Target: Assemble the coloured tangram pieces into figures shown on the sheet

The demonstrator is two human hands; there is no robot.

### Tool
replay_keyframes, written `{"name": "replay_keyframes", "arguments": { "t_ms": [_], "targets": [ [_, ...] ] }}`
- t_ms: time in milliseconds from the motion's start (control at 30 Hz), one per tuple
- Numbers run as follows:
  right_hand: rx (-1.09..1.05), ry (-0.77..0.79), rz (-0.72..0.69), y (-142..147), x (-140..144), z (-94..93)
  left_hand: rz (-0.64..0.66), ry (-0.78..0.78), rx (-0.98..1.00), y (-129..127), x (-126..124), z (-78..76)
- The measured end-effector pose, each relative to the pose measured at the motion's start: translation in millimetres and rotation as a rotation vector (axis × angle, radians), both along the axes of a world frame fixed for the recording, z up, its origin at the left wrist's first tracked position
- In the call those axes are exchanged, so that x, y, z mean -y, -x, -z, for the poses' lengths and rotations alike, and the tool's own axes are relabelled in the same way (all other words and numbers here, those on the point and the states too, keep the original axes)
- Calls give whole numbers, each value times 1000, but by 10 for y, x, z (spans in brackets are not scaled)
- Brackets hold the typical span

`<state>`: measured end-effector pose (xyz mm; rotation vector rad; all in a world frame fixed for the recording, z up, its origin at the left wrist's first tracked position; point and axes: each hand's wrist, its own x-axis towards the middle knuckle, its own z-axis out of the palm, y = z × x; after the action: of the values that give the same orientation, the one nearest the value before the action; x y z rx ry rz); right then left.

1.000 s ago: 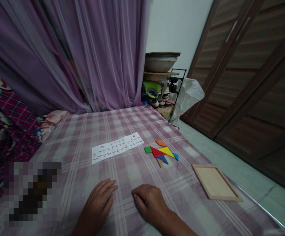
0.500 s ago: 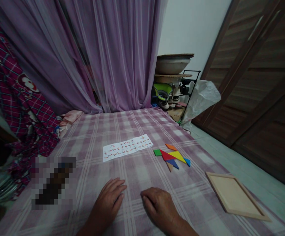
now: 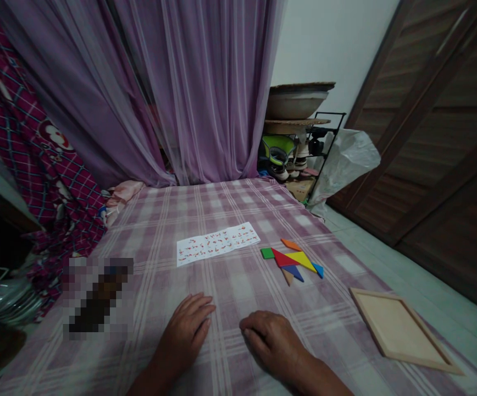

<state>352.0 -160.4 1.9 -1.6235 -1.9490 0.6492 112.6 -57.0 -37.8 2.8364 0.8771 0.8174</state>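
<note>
My left hand (image 3: 187, 331) lies flat, palm down, on the pink plaid bedsheet (image 3: 230, 209), fingers together and holding nothing. Beside it my right hand (image 3: 272, 341) rests on the sheet with fingers curled under, also holding nothing. Ahead of my hands, a figure made of coloured tangram pieces (image 3: 292, 259) lies on the sheet. A white paper strip printed with small red figures (image 3: 217, 243) lies to its left. An empty wooden tray (image 3: 401, 330) sits near the bed's right edge.
Purple sheer curtains (image 3: 189, 88) hang behind the bed. A red patterned cloth (image 3: 36, 165) hangs at left. A black rack with bowls and shoes (image 3: 296, 132) and a white plastic bag (image 3: 345, 159) stand by brown wooden wardrobe doors (image 3: 448, 126). Tiled floor lies at right.
The view has swung left, shifting everything rightward in the frame. My hands stay resting on the sheet in the same pose; the pieces, paper and tray have not moved.
</note>
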Motion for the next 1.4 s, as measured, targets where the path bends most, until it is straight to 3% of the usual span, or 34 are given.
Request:
{"name": "replay_keyframes", "arguments": {
  "t_ms": [100,167,367,500,600,700,833,967,1233,1300,1400],
  "targets": [
    [26,21,-53,-115,-30,-114,6,-34,8,4,-19,3],
    [43,14,-10,-239,-67,-162,16,-60,21,12,-40,10],
    [14,-105,299,-784,-252,-109,57,-109,51,23,-126,41],
    [167,-222,529,-1211,-406,-48,70,-145,48,21,-161,36],
    [245,-224,672,-1491,-502,-19,75,-153,32,30,-182,39],
    [271,-198,713,-1658,-583,30,65,-122,2,32,-201,47],
    [299,-156,662,-1705,-699,92,27,-42,-32,-90,-206,-9],
    [330,-112,570,-1709,-799,85,44,47,-104,-553,-215,-170],
    [411,-84,393,-1710,-802,14,22,303,-197,-2106,-386,-384],
    [426,-95,368,-1660,-770,27,3,353,-207,-2322,-394,-388],
    [442,-139,366,-1580,-701,104,20,348,-205,-2406,-355,-375]
  ]
}}
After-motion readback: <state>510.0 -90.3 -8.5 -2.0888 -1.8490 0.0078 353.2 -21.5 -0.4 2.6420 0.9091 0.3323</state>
